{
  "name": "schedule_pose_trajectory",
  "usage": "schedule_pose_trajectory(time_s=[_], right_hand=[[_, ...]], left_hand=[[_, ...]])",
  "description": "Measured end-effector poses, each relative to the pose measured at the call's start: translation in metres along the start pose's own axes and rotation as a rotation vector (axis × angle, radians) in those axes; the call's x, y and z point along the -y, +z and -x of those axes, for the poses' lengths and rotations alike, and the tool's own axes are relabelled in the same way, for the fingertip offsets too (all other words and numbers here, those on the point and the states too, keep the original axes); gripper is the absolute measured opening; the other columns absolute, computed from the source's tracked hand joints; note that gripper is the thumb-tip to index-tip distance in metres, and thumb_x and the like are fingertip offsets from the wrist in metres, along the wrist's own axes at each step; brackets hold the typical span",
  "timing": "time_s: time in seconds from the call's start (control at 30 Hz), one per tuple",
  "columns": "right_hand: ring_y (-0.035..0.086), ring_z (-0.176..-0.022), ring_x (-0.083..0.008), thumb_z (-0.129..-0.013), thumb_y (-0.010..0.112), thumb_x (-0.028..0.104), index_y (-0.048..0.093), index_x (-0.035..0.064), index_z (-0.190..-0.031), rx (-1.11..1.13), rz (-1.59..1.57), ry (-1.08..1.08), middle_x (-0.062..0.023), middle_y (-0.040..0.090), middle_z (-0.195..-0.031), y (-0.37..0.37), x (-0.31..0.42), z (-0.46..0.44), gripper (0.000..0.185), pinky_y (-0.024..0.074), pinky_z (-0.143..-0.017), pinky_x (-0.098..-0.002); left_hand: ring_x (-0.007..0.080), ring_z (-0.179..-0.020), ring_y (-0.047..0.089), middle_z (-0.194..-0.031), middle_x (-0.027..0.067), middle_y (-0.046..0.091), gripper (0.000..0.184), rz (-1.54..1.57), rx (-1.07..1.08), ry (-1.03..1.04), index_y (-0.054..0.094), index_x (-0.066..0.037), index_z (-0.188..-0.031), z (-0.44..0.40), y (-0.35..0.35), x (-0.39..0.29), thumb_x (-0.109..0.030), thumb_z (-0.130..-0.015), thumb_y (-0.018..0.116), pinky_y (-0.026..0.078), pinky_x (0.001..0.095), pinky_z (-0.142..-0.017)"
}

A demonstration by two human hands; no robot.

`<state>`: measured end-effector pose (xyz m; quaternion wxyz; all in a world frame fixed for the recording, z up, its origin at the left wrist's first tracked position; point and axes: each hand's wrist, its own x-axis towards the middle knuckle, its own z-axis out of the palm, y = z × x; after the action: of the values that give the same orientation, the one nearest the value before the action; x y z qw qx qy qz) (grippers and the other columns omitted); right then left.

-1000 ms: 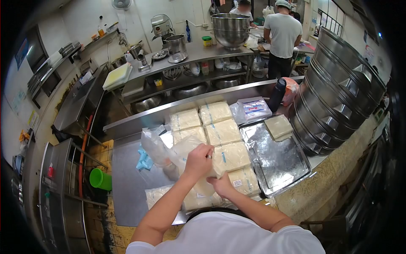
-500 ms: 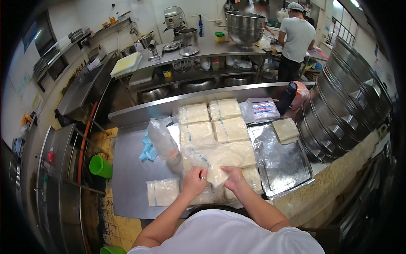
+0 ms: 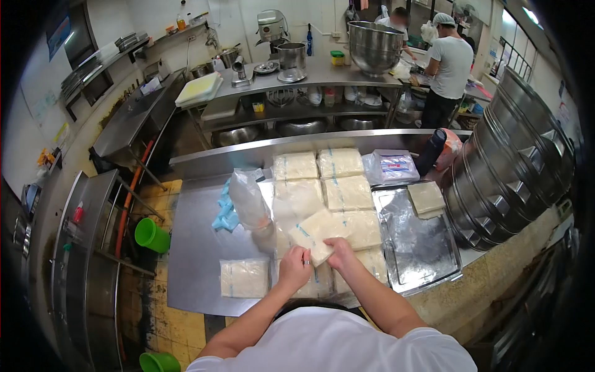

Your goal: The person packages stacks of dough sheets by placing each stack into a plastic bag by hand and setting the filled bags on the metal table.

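Observation:
My left hand (image 3: pixel 295 268) and my right hand (image 3: pixel 341 255) grip the lower corners of a clear plastic bag of cream-coloured square sheets (image 3: pixel 315 230). The bag is tilted, and its loose, thin upper part spreads away from me. Under it lie several similar flat bagged packs (image 3: pixel 347 193) with blue print, in two columns. One more pack (image 3: pixel 244 278) lies apart, left of my left hand. Fingers on both hands are closed on the bag. Farther up the table to the left, a tall, crumpled clear plastic bag (image 3: pixel 250 199) stands beside a light-blue crumpled item (image 3: pixel 227 212).
On the right, a metal tray (image 3: pixel 414 260) carries a small stack of cream squares (image 3: pixel 426 197). Behind it are a printed plastic package (image 3: pixel 396 166) and a dark bottle (image 3: pixel 432 150). Tall stacked metal steamers (image 3: pixel 508 170) border the table's right side. A person (image 3: pixel 447 59) works at the back.
The view has shifted, so the scene sits slightly to the right and lower. The bag's loose upper part has swung from right to upper left; both hands still hold its bottom.

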<state>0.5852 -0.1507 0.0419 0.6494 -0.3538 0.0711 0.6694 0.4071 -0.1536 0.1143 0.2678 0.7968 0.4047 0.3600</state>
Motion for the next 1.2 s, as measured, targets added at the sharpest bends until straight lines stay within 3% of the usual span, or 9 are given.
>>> schedule_pose_trajectory(time_s=[0.3, 0.4, 0.5, 0.6, 0.7, 0.8, 0.9, 1.0, 1.2], right_hand=[[0.06, -0.116, -0.0443, -0.092, 0.052, 0.002, 0.053, -0.0112, -0.124, 0.007, -0.082, 0.075, -0.0259, 0.061, -0.121, -0.022, -0.023, -0.064, 0.034, 0.0477, -0.107, -0.0579], [0.063, -0.109, -0.0427, -0.092, 0.053, 0.003, 0.058, -0.0092, -0.116, 0.152, -0.063, 0.103, -0.0236, 0.064, -0.112, 0.032, -0.006, -0.014, 0.028, 0.0518, -0.101, -0.0563], [0.064, -0.104, -0.041, -0.091, 0.052, 0.003, 0.06, -0.0069, -0.113, 0.026, 0.044, 0.012, -0.0224, 0.065, -0.107, 0.017, -0.017, -0.037, 0.025, 0.0545, -0.095, -0.0548], [0.064, -0.101, -0.039, -0.093, 0.051, -0.001, 0.055, -0.007, -0.124, -0.052, 0.183, 0.049, -0.0225, 0.063, -0.109, 0.01, -0.025, -0.032, 0.031, 0.0567, -0.086, -0.0544], [0.064, -0.105, -0.0324, -0.096, 0.054, 0.004, 0.054, -0.0032, -0.129, 0.03, 0.391, 0.015, -0.0195, 0.063, -0.114, 0.009, -0.03, -0.016, 0.034, 0.0562, -0.086, -0.0492], [0.064, -0.109, -0.0252, -0.104, 0.051, 0.025, 0.057, 0.0102, -0.133, 0.115, 0.221, -0.092, -0.011, 0.064, -0.119, 0.008, -0.047, -0.013, 0.033, 0.0542, -0.093, -0.0466], [0.062, -0.112, -0.0234, -0.099, 0.055, 0.009, 0.052, 0.0042, -0.138, -0.04, 0.301, -0.167, -0.0106, 0.063, -0.122, 0.085, -0.03, 0.063, 0.04, 0.0546, -0.088, -0.0419], [0.062, -0.111, -0.0206, -0.102, 0.054, 0.016, 0.052, 0.0079, -0.139, 0.044, 0.315, -0.251, -0.0073, 0.063, -0.124, 0.06, -0.044, 0.046, 0.037, 0.0538, -0.087, -0.0405], [0.061, -0.112, -0.0167, -0.103, 0.056, 0.033, 0.056, 0.0176, -0.134, 0.081, 0.364, -0.166, -0.004, 0.063, -0.124, 0.056, -0.053, 0.055, 0.034, 0.0523, -0.09, -0.0392]], left_hand=[[0.0405, -0.082, 0.063, -0.088, 0.0168, 0.064, 0.014, 0.023, 0.039, -0.105, 0.063, -0.005, -0.09, 0.011, 0.014, 0.0, -0.017, -0.096, 0.059, 0.049, 0.0522, -0.07], [0.0389, -0.081, 0.063, -0.087, 0.0151, 0.064, 0.012, 0.014, 0.06, -0.071, 0.063, -0.006, -0.088, 0.015, 0.015, 0.004, -0.015, -0.094, 0.06, 0.05, 0.0513, -0.07], [0.0377, -0.081, 0.063, -0.087, 0.0143, 0.064, 0.01, 0.008, 0.12, 0.004, 0.063, -0.008, -0.087, 0.015, 0.012, 0.0, -0.017, -0.091, 0.062, 0.051, 0.0503, -0.07], [0.037, -0.081, 0.063, -0.088, 0.0139, 0.064, 0.011, -0.009, 0.164, 0.072, 0.063, -0.009, -0.086, 0.008, 0.004, 0.002, -0.019, -0.089, 0.065, 0.051, 0.0498, -0.072], [0.0381, -0.085, 0.064, -0.091, 0.014, 0.065, 0.013, -0.049, 0.135, -0.008, 0.065, -0.008, -0.089, -0.017, -0.01, -0.007, -0.021, -0.088, 0.067, 0.053, 0.0488, -0.076], [0.0399, -0.094, 0.065, -0.099, 0.0157, 0.068, 0.016, -0.107, -0.072, -0.013, 0.068, -0.007, -0.098, -0.053, 0.009, -0.007, -0.02, -0.089, 0.066, 0.053, 0.0483, -0.08], [0.0369, -0.084, 0.068, -0.093, 0.0185, 0.07, 0.017, -0.061, 0.019, -0.046, 0.07, -0.003, -0.095, -0.075, 0.016, -0.002, -0.017, -0.089, 0.066, 0.054, 0.0449, -0.075], [0.0374, -0.089, 0.069, -0.097, 0.0189, 0.071, 0.017, 0.07, 0.202, -0.228, 0.072, -0.004, -0.098, -0.085, 0.01, -0.004, -0.015, -0.089, 0.064, 0.055, 0.0453, -0.078], [0.0374, -0.085, 0.069, -0.096, 0.0153, 0.071, 0.015, -0.059, 0.165, 0.052, 0.072, -0.006, -0.095, -0.078, 0.021, -0.015, -0.009, -0.084, 0.064, 0.056, 0.0449, -0.075]])
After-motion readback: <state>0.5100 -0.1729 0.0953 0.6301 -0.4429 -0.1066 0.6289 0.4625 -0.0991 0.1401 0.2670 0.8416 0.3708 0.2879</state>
